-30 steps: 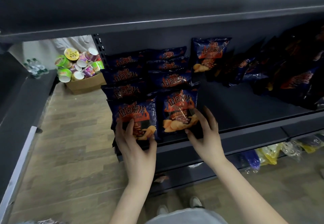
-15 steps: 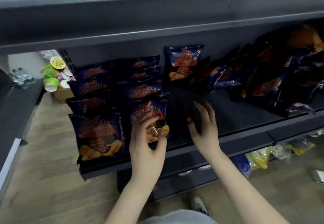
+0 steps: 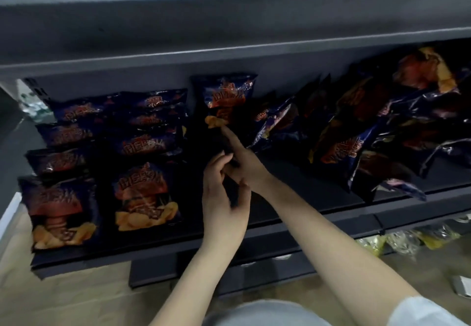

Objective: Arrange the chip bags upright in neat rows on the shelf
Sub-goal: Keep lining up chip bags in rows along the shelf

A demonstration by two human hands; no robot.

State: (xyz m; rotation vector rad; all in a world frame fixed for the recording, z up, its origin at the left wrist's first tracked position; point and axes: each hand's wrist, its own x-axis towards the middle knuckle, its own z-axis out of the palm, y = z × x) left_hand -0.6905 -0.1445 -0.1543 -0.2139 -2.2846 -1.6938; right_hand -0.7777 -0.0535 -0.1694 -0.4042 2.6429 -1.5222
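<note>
Hands now off the left chip bags (image 3: 145,195). Right hand (image 3: 246,166) released, forefinger reaching far upright bag (image 3: 225,96); left hand (image 3: 224,206) curled, grasp unclear. Third row likely next.

Bare shelf lane (image 3: 305,183) between tidy bag rows (image 3: 142,193) and slumped bag heap (image 3: 369,127).

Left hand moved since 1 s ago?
Yes. The left hand went right: off the front-left bag, past the second row's front bag, over bare shelf.

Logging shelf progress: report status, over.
Left hand empty; right hand fingertip at lone upright chip bag. Two neat rows left, jumbled pile right. Nothing blocking.
</note>
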